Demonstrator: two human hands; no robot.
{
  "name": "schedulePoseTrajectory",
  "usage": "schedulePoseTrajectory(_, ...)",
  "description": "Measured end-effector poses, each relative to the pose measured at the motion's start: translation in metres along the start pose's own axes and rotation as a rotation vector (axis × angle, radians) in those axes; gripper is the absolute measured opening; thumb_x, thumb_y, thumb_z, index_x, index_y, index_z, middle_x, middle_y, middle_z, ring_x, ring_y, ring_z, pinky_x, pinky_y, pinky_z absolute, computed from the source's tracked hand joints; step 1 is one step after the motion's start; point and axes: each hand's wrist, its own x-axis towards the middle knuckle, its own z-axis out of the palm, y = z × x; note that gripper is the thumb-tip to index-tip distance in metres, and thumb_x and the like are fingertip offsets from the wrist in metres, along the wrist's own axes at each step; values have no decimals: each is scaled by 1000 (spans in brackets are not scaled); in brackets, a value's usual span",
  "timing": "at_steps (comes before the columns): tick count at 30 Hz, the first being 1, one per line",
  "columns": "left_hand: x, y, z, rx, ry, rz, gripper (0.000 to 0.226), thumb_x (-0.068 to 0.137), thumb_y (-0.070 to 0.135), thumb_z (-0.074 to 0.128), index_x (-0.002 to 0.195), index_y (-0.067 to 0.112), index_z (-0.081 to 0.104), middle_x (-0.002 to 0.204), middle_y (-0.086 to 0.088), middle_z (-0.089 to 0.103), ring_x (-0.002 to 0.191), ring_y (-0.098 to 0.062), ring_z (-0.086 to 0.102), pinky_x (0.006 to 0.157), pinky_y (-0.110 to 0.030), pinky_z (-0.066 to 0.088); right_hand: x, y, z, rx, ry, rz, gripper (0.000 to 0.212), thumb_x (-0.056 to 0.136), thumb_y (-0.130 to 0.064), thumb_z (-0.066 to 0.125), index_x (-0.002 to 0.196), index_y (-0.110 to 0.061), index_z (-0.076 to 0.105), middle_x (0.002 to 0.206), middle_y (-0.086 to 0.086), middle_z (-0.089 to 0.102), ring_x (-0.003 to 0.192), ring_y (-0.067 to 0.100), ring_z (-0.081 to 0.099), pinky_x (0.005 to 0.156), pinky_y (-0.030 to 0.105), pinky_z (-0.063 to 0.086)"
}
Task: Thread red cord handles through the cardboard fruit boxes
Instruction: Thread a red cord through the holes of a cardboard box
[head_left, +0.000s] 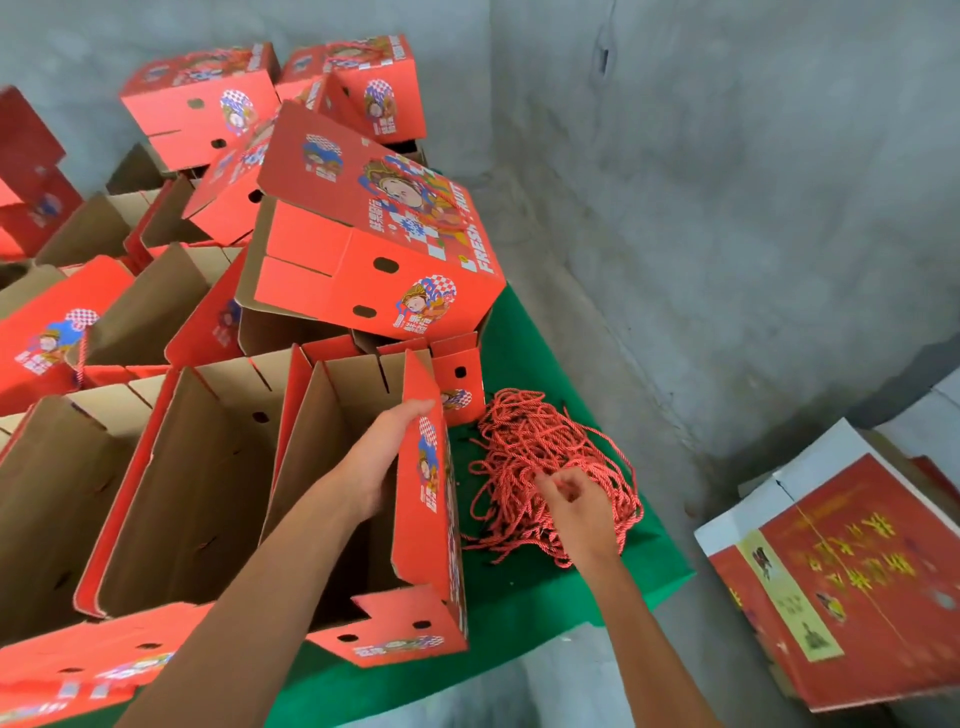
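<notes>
An open red cardboard fruit box (428, 525) stands on the green table (519, 613), its brown inside facing up. My left hand (384, 452) lies flat inside it against the right wall, fingertips at the top edge. To the right a tangled pile of red cords (535, 441) lies on the green cover. My right hand (576, 504) is sunk into the near side of that pile, fingers curled and pinching strands.
Several more open red boxes (197, 483) fill the table to the left. Closed printed boxes (384, 244) are stacked behind, some tilted. Grey concrete floor lies to the right, with a stack of flat red-and-white cartons (852, 577) at lower right.
</notes>
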Motion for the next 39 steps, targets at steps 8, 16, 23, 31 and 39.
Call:
schedulePoseTrajectory(8, 0, -11, -2, -114, -1, 78, 46, 92, 51, 58, 117, 13, 66, 115, -20, 72, 95, -33, 70, 89, -43, 55, -22, 28, -40, -579, 154, -224, 14, 98, -26, 68, 110, -26, 75, 126, -1, 58, 93, 22, 67, 71, 39, 59)
schedulePoseTrajectory(16, -2, -16, -5, -203, -30, 124, 41, 96, 45, 55, 116, 10, 67, 93, -13, 74, 78, -25, 71, 71, -35, 59, -36, 45, -14, -889, -470, -359, 31, 102, -35, 60, 129, -23, 67, 125, -5, 53, 98, 14, 63, 87, 35, 58)
schedulePoseTrajectory(23, -2, -22, -11, -220, -33, 125, 48, 96, 46, 55, 125, 9, 63, 110, -18, 72, 87, -28, 70, 83, -42, 56, -37, 47, 6, -1147, -511, -330, 23, 107, -17, 50, 122, -6, 64, 122, 7, 58, 104, 24, 66, 89, 37, 58)
schedulePoseTrajectory(31, 7, -29, -17, -201, -17, 121, 41, 95, 45, 57, 117, 12, 66, 97, -13, 78, 76, -25, 76, 66, -36, 61, -22, -41, 26, -358, -332, -291, 11, 108, -15, 48, 104, -15, 59, 87, -2, 65, 62, 3, 55, 54, 20, 46)
schedulePoseTrajectory(39, 14, -32, -22, -205, 0, 107, 42, 95, 43, 57, 118, 9, 66, 95, -14, 78, 72, -25, 76, 61, -35, 61, 4, -61, 65, 152, -290, -90, 15, 101, -8, 63, 104, -17, 73, 95, 3, 74, 86, 19, 72, 85, 40, 62)
